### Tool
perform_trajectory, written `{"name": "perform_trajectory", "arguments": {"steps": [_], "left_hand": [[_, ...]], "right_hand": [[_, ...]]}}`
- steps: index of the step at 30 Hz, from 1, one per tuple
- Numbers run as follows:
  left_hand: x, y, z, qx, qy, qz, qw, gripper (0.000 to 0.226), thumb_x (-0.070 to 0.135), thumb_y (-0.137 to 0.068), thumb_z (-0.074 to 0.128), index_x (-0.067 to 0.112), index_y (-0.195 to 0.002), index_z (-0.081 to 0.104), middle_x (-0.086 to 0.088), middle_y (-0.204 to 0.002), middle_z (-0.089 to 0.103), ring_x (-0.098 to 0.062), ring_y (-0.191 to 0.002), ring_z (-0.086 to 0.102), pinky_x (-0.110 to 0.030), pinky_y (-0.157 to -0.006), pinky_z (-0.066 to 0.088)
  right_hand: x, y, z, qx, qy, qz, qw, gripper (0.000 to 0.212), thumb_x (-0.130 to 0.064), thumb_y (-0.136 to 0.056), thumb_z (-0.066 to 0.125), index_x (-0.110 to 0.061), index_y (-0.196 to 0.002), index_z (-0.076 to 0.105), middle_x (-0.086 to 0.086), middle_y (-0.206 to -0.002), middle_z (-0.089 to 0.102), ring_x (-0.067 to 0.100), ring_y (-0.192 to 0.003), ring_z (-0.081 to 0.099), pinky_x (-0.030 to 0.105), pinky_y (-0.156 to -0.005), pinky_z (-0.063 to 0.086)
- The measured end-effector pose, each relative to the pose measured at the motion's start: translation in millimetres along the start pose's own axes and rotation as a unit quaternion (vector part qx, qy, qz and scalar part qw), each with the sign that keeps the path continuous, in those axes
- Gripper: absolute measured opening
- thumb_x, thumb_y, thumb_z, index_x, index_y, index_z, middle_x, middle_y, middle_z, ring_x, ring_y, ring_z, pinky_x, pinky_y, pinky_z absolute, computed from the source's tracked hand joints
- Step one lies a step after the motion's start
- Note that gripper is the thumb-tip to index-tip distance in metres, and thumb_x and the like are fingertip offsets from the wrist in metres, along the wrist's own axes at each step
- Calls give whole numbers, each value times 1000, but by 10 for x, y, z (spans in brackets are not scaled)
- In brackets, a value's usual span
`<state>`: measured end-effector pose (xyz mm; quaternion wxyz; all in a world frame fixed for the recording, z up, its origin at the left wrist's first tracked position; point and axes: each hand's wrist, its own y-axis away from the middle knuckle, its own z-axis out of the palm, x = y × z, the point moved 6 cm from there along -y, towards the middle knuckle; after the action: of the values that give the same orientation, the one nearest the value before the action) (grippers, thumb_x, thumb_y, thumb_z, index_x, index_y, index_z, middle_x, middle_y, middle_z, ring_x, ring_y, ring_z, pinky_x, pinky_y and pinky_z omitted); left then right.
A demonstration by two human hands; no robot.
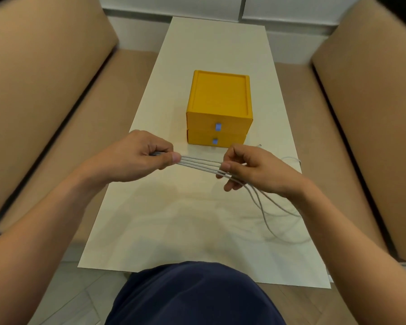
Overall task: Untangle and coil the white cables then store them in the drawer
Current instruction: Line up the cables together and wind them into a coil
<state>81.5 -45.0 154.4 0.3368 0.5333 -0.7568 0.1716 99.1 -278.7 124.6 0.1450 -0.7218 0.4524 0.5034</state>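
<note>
Just in front of the boxy yellow plastic drawer unit (218, 97), whose two drawers with small blue pull tabs (218, 127) sit closed, the white cables (199, 164) stretch as smooth, round, parallel strands, perhaps four. The left hand (148, 156) curls around one end, thumb pressing. The right hand (251, 167) pinches the other end, and slack loops trail onto the matte pale table (174, 231).

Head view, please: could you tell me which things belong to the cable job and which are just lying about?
Belongs to the job: white cables, stretched between left hand and right hand; yellow drawer unit, both drawers closed.
Just there: pale table; tan sofa cushions either side.
</note>
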Motion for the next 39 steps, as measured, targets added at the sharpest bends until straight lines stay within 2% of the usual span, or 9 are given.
{"name": "perform_trajectory", "arguments": {"steps": [4,9,16,21,24,27,30,33,39], "left_hand": [[-114,57,23,7,-5,-24,1000,47,30,-102,61,19,-57,49,11,-49,34,-10,-47,32,-18,-46,25],[-270,97,14,22,-2,-50,998,46,33,-101,62,12,-61,51,9,-51,34,-10,-49,30,-20,-46,24],[-388,110,107,24,23,-71,997,47,34,-102,61,12,-61,50,7,-53,34,-12,-50,29,-23,-46,25],[-285,5,201,7,38,-45,998,48,39,-103,60,18,-61,50,8,-54,34,-13,-51,29,-31,-50,26],[-232,-8,153,8,45,-48,998,47,34,-103,61,14,-61,51,8,-52,33,-10,-46,29,-25,-45,27],[-105,33,101,-2,48,-10,999,49,52,-97,61,20,-60,53,1,-55,36,-16,-51,33,-31,-47,32],[-45,91,13,1,48,4,999,52,68,-87,57,21,-64,55,-8,-58,40,-35,-58,37,-40,-47,36],[-106,107,11,11,49,-18,999,50,49,-98,62,18,-61,53,7,-52,34,-13,-48,31,-27,-45,28],[-236,116,109,12,64,-65,996,39,34,-102,61,16,-68,67,4,-52,33,-10,-46,27,-19,-44,23]], "right_hand": [[-89,-56,18,124,237,-93,959,21,-31,-104,59,-25,-92,43,0,-92,71,18,-76,75,47,-68,59],[73,-58,46,73,93,-56,991,27,-27,-99,69,-9,-90,52,3,-81,74,3,-63,67,27,-57,55],[637,124,-583,139,158,-7,978,18,-45,-96,66,-30,-106,64,0,-72,64,8,-64,55,32,-66,45],[796,130,-658,63,365,41,928,48,-31,-97,66,-37,-142,51,-8,-146,53,22,-135,46,45,-111,41],[323,154,-358,75,220,-43,972,77,-20,-94,70,-30,-160,32,-12,-164,33,4,-149,29,22,-123,24],[-197,11,156,45,90,-87,991,74,-58,-94,62,-40,-158,31,-27,-156,41,-11,-141,35,7,-113,27],[-270,-219,498,-15,34,-73,997,28,-49,-103,56,-32,-123,67,-16,-112,75,15,-112,68,43,-103,52],[-206,-277,519,-2,-45,-52,998,29,-40,-104,59,-16,-95,72,-1,-73,71,22,-73,72,48,-81,58],[-144,-176,388,-23,-27,-31,999,22,-37,-104,59,-19,-101,71,-4,-83,78,13,-61,48,30,-58,43]]}}
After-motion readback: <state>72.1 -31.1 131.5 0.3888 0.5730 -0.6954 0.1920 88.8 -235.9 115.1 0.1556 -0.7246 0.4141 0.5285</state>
